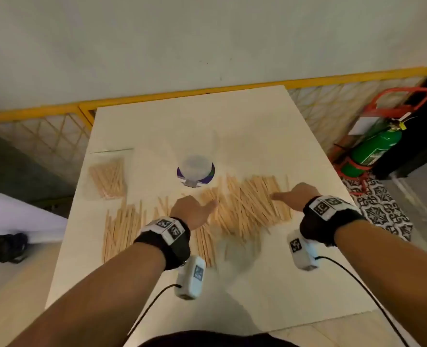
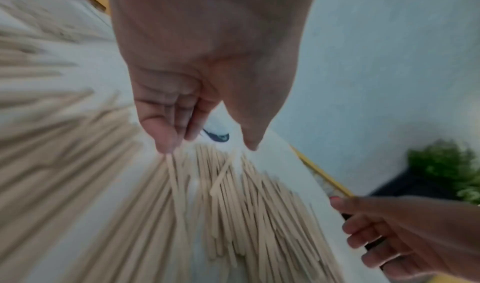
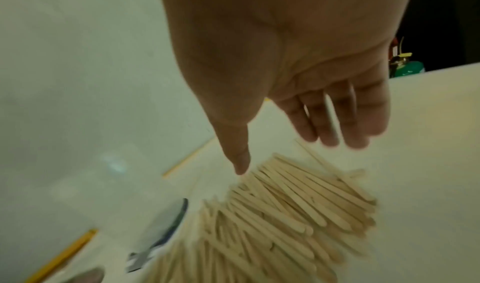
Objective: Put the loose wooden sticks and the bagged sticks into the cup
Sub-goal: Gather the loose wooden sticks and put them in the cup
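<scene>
Loose wooden sticks [image 1: 242, 206] lie spread across the white table [image 1: 232, 116], with a second patch [image 1: 121, 231] at the left. A clear bag of sticks [image 1: 108, 180] lies at the far left. The white cup with a purple band [image 1: 195, 171] stands upright just behind the spread. My left hand [image 1: 195, 209] hovers open over the sticks [image 2: 233, 205], fingers [image 2: 163, 135] straight, holding nothing. My right hand [image 1: 295, 194] is open above the right end of the pile [image 3: 298, 205], thumb [image 3: 240, 160] pointing down, empty.
A yellow mesh fence [image 1: 39, 131] runs behind the table. A green extinguisher in a red stand [image 1: 372, 149] is at the right, beside patterned floor tiles [image 1: 382, 211]. A dark bundle [image 1: 7, 246] lies on the floor at the left.
</scene>
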`<action>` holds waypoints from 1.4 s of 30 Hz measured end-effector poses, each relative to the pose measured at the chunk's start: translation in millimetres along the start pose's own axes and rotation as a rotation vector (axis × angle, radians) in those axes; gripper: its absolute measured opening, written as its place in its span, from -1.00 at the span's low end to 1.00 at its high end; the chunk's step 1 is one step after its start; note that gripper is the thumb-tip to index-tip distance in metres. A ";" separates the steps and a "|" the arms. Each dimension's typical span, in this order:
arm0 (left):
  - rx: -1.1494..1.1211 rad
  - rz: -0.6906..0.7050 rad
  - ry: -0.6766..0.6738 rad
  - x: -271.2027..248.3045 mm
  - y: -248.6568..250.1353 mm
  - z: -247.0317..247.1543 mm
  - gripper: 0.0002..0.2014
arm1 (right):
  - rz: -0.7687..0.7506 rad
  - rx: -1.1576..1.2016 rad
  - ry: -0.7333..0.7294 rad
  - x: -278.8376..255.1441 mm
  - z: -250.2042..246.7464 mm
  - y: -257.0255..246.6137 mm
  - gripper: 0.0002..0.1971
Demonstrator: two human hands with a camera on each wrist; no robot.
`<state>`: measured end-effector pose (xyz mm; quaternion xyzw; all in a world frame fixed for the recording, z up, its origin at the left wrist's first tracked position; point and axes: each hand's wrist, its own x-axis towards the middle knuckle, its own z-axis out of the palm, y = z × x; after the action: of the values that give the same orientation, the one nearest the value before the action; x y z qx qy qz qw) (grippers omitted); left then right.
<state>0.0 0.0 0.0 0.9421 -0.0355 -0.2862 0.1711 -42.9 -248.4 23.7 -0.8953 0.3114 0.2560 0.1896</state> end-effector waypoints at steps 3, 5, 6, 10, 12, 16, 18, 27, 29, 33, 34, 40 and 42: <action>-0.078 -0.117 -0.030 21.3 24.8 6.7 -0.16 | 0.050 -0.045 -0.032 27.0 -1.7 -11.4 -0.28; -0.046 -0.115 -0.045 28.8 38.7 11.7 -0.16 | 0.054 -0.084 -0.068 44.3 8.4 -16.6 -0.07; -0.014 -0.112 -0.044 30.8 44.1 13.7 -0.16 | 0.052 -0.078 -0.052 51.4 15.5 -18.1 0.13; 0.090 -0.166 -0.028 41.9 58.3 22.4 0.02 | -0.045 -0.048 -0.002 61.3 27.9 -27.3 0.01; 0.104 -0.186 -0.040 45.4 61.1 25.4 0.02 | -0.114 -0.032 -0.048 63.8 26.8 -33.2 -0.43; -0.012 -0.194 0.016 52.8 54.7 31.5 -0.17 | -0.212 -0.053 -0.101 67.2 24.7 -35.6 -0.69; -0.130 -0.244 0.042 55.0 48.8 33.0 -0.07 | -0.248 -0.041 -0.079 68.1 26.2 -35.8 -0.75; -0.336 -0.389 0.091 59.9 48.5 29.0 -0.43 | -0.318 -0.035 -0.046 62.2 37.5 -41.9 -0.83; -0.300 -0.338 0.097 59.0 51.9 31.1 -0.70 | -0.303 -0.028 -0.064 60.3 39.2 -42.8 -0.72; -0.304 -0.296 0.088 56.1 55.0 34.6 -0.73 | -0.314 -0.003 -0.087 58.6 41.3 -43.2 -0.71; -0.292 -0.289 0.088 55.9 54.6 35.0 -0.69 | -0.310 0.009 -0.094 58.3 41.3 -43.4 -0.71; -0.371 -0.271 0.057 60.0 44.4 39.9 -0.55 | -0.354 0.007 -0.166 56.9 33.3 -46.5 -0.86; -0.499 -0.299 0.022 59.8 41.4 40.2 -0.57 | -0.353 0.022 -0.182 58.3 31.6 -45.4 -0.81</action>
<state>28.9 -60.8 -48.6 0.8688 0.1769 -0.2979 0.3537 15.3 -226.2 -26.9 -0.9070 0.1341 0.2953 0.2688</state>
